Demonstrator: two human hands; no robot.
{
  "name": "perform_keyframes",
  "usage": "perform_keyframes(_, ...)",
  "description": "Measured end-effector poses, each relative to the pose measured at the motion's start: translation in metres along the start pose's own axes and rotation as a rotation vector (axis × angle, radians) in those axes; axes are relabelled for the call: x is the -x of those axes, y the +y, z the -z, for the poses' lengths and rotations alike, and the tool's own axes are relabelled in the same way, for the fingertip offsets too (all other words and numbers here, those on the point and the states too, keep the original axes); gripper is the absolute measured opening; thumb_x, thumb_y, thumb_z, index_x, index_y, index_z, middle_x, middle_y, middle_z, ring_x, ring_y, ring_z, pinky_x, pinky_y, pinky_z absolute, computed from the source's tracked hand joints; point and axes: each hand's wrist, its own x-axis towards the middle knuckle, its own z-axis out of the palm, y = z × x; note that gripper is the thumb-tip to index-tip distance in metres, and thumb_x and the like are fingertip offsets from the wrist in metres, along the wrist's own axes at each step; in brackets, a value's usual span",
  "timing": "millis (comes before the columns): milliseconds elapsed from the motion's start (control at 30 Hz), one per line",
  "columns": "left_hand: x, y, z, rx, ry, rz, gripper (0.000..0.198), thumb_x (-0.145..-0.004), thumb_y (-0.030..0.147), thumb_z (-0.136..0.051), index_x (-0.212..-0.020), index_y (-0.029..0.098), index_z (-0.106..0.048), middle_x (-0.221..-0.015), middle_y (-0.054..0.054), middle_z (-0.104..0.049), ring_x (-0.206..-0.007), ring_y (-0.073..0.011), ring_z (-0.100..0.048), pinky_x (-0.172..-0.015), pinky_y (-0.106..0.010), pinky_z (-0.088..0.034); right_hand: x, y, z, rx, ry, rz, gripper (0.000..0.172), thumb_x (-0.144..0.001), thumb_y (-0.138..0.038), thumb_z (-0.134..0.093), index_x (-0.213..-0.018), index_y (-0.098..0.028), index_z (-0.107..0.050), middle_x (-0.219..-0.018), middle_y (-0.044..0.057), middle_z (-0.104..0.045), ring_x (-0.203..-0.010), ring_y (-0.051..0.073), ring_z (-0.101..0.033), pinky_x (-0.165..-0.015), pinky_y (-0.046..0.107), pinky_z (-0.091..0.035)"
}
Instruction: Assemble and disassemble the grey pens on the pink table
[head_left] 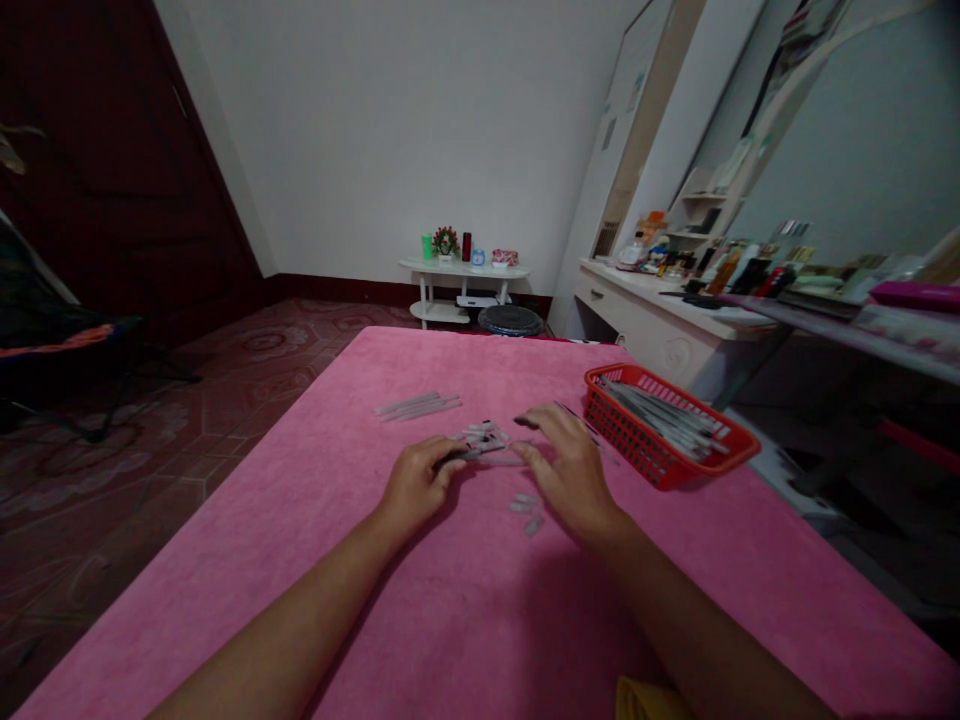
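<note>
My left hand [421, 482] is closed, thumb against fingers, on the end of a slim grey pen-like stick [495, 461] lying just above the pink cloth. My right hand [568, 472] hovers at the stick's other end, thumb and forefinger apart; a dark spot shows at its fingertip, too small to make out. Between and beyond the hands lies a small heap of short white and black pieces [484, 434]. Nearer me, several short clear pieces [524, 502] rest beside my right hand. Several long grey sticks [418, 405] lie side by side farther off to the left.
A red plastic basket [660, 473] filled with grey pen-like sticks [667, 418] stands on the right of the pink-covered table [315, 560]. Something yellow [649, 700] is at the near edge. Beyond are a small white stand [465, 268] and a cluttered dresser [652, 315].
</note>
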Motion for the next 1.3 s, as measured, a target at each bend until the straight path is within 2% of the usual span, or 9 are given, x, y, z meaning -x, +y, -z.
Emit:
perform_keyframes(67,-0.003,-0.010,0.002,0.070,0.186,0.107,0.019,-0.081,0.023,-0.056,-0.092,0.016,-0.070,-0.088,-0.007,-0.072,-0.082,-0.0196,-0.066,-0.075,-0.030,-0.051,-0.002,0.005,0.004,-0.042,0.063,-0.074,0.013,-0.087,-0.024,-0.054,-0.091,-0.018,-0.065,-0.094,0.008,-0.064,-0.091,0.021,-0.057,-0.082,0.031,-0.041)
perform_keyframes(100,-0.004,-0.015,0.003,0.107,0.264,0.154,0.020,-0.081,0.024,-0.056,-0.094,0.015,-0.069,-0.089,-0.007,-0.072,-0.083,-0.0198,-0.066,-0.076,-0.031,-0.052,-0.003,0.009,0.006,-0.055,0.025,-0.096,0.012,-0.086,-0.022,-0.054,-0.087,-0.018,-0.065,-0.090,0.007,-0.065,-0.087,0.019,-0.058,-0.080,0.029,-0.042)
perform_keyframes(167,-0.005,-0.023,0.005,0.176,0.372,0.219,0.024,-0.081,0.027,-0.057,-0.098,0.014,-0.068,-0.091,-0.007,-0.072,-0.083,-0.0199,-0.066,-0.076,-0.031,-0.052,-0.002,0.017,0.007,-0.051,-0.160,-0.112,0.011,-0.081,-0.016,-0.056,-0.082,-0.018,-0.067,-0.084,0.005,-0.067,-0.080,0.017,-0.060,-0.074,0.026,-0.042)
perform_keyframes(300,-0.006,-0.027,0.006,0.230,0.407,0.254,0.026,-0.081,0.029,-0.057,-0.099,0.013,-0.067,-0.096,-0.009,-0.071,-0.087,-0.0203,-0.066,-0.076,-0.031,-0.052,0.004,0.025,0.004,0.008,-0.543,-0.105,0.019,-0.073,-0.009,-0.059,-0.081,-0.020,-0.072,-0.083,0.002,-0.070,-0.079,0.015,-0.062,-0.069,0.023,-0.042)
perform_keyframes(433,-0.005,-0.018,0.006,0.202,0.356,0.211,0.023,-0.080,0.026,-0.057,-0.095,0.014,-0.069,-0.095,-0.008,-0.072,-0.088,-0.0199,-0.066,-0.079,-0.031,-0.052,0.010,0.018,0.001,0.021,-0.667,-0.125,0.025,-0.069,-0.006,-0.060,-0.083,-0.021,-0.073,-0.086,0.002,-0.072,-0.082,0.016,-0.064,-0.072,0.022,-0.042)
perform_keyframes(667,-0.004,-0.010,0.003,0.114,0.254,0.120,0.018,-0.079,0.024,-0.058,-0.089,0.016,-0.071,-0.088,-0.006,-0.073,-0.082,-0.0191,-0.067,-0.075,-0.030,-0.053,0.010,0.015,0.000,0.055,-0.665,-0.143,0.024,-0.069,-0.006,-0.060,-0.080,-0.023,-0.072,-0.086,0.002,-0.071,-0.079,0.016,-0.064,-0.068,0.022,-0.041)
perform_keyframes(867,-0.002,-0.011,0.003,0.061,0.176,0.052,0.016,-0.080,0.021,-0.057,-0.089,0.016,-0.070,-0.087,-0.006,-0.072,-0.080,-0.0176,-0.066,-0.074,-0.029,-0.052,0.009,0.020,-0.008,0.168,-0.579,-0.153,0.009,-0.075,-0.019,-0.062,-0.081,-0.020,-0.069,-0.083,0.003,-0.068,-0.073,0.015,-0.061,-0.063,0.023,-0.038)
perform_keyframes(1067,-0.003,-0.014,0.003,0.024,0.173,0.062,0.017,-0.080,0.020,-0.057,-0.089,0.017,-0.071,-0.086,-0.006,-0.072,-0.079,-0.0180,-0.066,-0.073,-0.029,-0.052,0.005,0.027,-0.028,0.145,-0.449,-0.141,0.019,-0.084,-0.016,-0.053,-0.091,-0.020,-0.071,-0.091,0.005,-0.066,-0.090,0.016,-0.060,-0.078,0.024,-0.040)
perform_keyframes(1300,-0.004,-0.018,0.004,0.013,0.200,0.086,0.017,-0.081,0.021,-0.057,-0.090,0.017,-0.071,-0.086,-0.005,-0.072,-0.078,-0.0179,-0.066,-0.073,-0.029,-0.052,-0.014,0.023,-0.054,0.171,-0.428,-0.100,0.021,-0.084,-0.018,-0.055,-0.097,-0.024,-0.070,-0.095,0.004,-0.067,-0.090,0.016,-0.061,-0.076,0.023,-0.041)
